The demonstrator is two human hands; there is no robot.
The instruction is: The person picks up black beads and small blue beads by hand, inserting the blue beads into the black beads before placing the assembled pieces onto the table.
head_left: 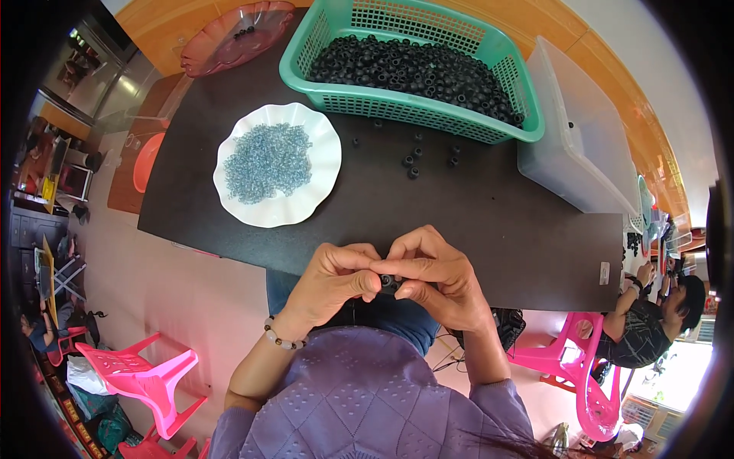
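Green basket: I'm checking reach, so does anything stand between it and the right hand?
Only loose black beads on the table, in front of the basket; nothing else shows between it and the right hand.

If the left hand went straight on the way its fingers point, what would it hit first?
Probably the right hand: the two seem to meet by the small black piece, though depth is unclear.
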